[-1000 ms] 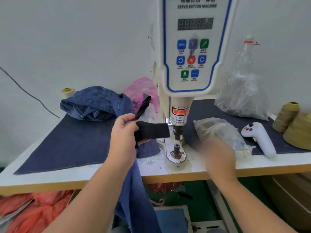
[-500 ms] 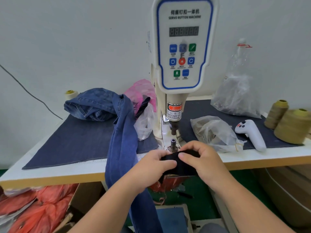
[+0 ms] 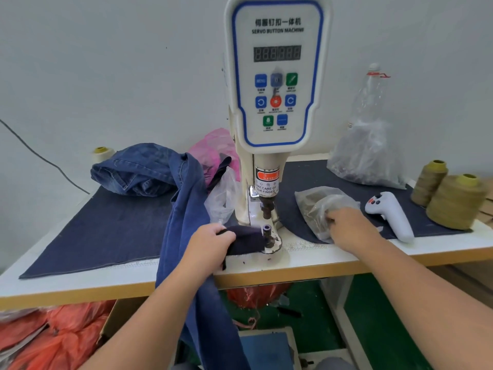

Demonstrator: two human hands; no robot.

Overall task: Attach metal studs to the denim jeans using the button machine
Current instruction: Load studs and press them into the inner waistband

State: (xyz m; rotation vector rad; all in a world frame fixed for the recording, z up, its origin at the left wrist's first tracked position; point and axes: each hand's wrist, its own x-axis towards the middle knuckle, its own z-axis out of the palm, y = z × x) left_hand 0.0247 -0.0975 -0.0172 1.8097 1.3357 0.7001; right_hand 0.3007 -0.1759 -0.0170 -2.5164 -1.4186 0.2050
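Observation:
The white servo button machine (image 3: 276, 84) stands at the table's middle, its punch above a lower die post (image 3: 266, 230). My left hand (image 3: 210, 245) grips a dark fold of the blue denim jeans (image 3: 186, 209) and holds it against the die post. The jeans trail from a heap at the back left over the table's front edge. My right hand (image 3: 346, 225) reaches into a clear plastic bag of studs (image 3: 317, 206) right of the machine; its fingertips are hidden in the bag.
A dark denim mat (image 3: 106, 231) covers the white table (image 3: 440, 249). A white handheld controller (image 3: 389, 212), two olive thread cones (image 3: 453, 201) and a larger clear bag (image 3: 365, 156) sit at the right. Pink and clear bags lie behind the machine. Red sacks (image 3: 53, 335) lie below the table.
Both hands held the dark fold together in front of the die. Now my left hand alone holds it at the die post, and my right hand has moved right into the stud bag.

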